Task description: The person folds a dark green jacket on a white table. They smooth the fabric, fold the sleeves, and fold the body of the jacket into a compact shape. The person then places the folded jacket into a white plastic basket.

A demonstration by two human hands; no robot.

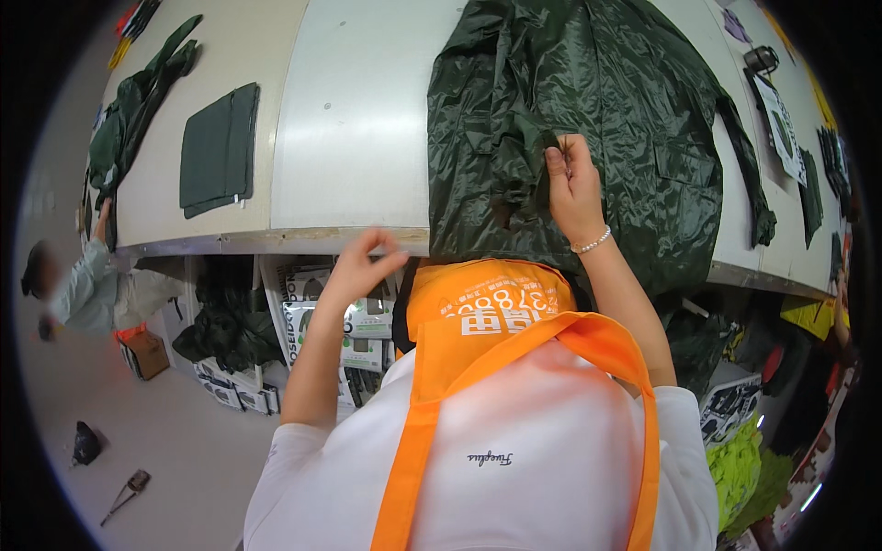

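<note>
A glossy dark green raincoat point(634, 119) lies spread over the pale worktable point(349, 119), its lower edge reaching the table's near side and one sleeve stretched out to the right. My right hand point(577, 193), wearing a beaded bracelet, is closed on a bunched fold of the coat near its middle, lifting it slightly. To the left of the coat, my left hand point(363, 271) hovers by the table's front edge. Its fingers are bent, slightly blurred and apart from the thumb, with nothing seen between them.
A folded dark green garment point(219, 151) rests left on the table. Farther left, a person point(92, 289) handles another green garment point(133, 115). Packages point(367, 317) and dark garments point(230, 321) fill shelves underneath. A printed package point(781, 129) lies at the right; a box point(144, 354) stands on the floor.
</note>
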